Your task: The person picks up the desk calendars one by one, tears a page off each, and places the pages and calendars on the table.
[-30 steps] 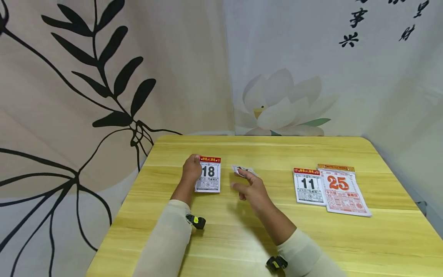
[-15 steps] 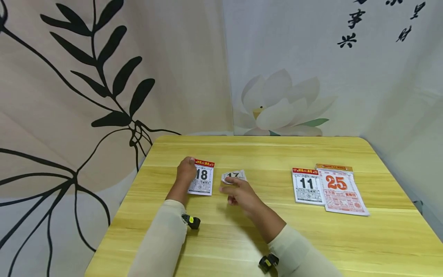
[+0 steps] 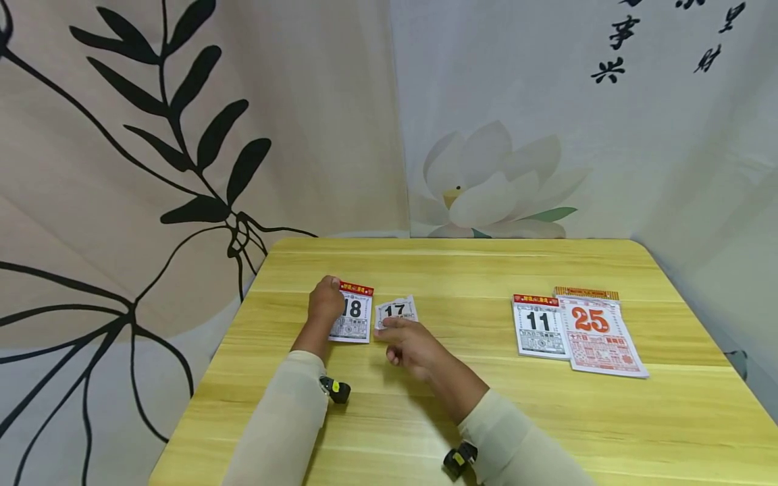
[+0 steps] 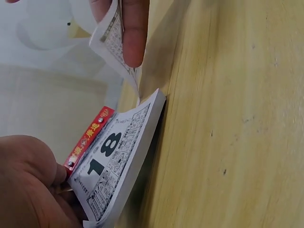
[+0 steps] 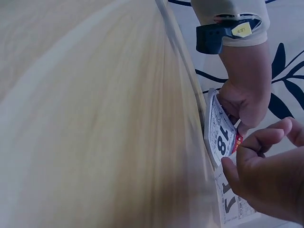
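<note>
My left hand (image 3: 325, 300) grips the left edge of a small tear-off calendar (image 3: 354, 314) at the table's left. Its top page reads 18 under a red header strip, and in the left wrist view the pad (image 4: 109, 156) stands tilted above the wood, thumb by the strip. Just right of it, my right hand (image 3: 416, 347) pinches a loose calendar page (image 3: 396, 308) reading 17 between thumb and fingers. That sheet (image 4: 114, 45) hangs bent in the left wrist view, its lower end by the pad's corner. In the right wrist view the page (image 5: 230, 204) overlaps the pad's near end.
On the right side of the wooden table (image 3: 486, 405) lie two more tear-off calendars: a smaller one (image 3: 541, 327) reading 11, and a larger one (image 3: 602, 334) with a red 25 and gold header. A printed curtain (image 3: 340, 121) hangs behind the far edge.
My right hand has carried the 17 page leftward, close beside the 18 calendar, and its face has turned into view. My left hand and the calendar have shifted slightly left and nearer.
</note>
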The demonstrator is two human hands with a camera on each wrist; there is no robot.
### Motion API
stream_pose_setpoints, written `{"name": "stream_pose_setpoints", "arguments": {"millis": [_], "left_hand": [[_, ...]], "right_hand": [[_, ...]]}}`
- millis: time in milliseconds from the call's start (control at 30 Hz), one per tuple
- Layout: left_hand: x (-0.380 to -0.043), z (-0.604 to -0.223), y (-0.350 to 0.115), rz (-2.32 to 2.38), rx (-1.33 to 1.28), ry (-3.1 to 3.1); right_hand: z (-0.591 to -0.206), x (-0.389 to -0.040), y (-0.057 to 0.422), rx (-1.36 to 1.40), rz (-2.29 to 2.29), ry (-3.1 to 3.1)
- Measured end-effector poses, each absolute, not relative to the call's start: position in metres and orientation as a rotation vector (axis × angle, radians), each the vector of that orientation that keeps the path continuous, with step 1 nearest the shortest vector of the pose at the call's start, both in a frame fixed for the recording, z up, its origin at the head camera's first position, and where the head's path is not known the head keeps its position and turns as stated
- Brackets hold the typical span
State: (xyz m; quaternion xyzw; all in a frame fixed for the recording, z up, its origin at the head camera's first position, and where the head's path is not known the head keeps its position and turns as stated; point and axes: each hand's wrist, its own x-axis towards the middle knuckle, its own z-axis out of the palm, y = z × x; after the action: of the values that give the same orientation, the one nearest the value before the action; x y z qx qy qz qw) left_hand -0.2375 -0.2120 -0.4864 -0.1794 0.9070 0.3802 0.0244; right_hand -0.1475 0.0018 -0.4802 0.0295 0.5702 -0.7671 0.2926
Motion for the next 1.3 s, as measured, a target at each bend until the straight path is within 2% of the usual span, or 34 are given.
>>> {"name": "stream_pose_setpoints", "arguments": {"millis": [1300], "left_hand": [[-0.234,-0.493,-0.215,0.937,-0.661,2.910]], "right_hand": [[-0.496,-0.156,-0.011,0.171,-1.928,1.346]]}}
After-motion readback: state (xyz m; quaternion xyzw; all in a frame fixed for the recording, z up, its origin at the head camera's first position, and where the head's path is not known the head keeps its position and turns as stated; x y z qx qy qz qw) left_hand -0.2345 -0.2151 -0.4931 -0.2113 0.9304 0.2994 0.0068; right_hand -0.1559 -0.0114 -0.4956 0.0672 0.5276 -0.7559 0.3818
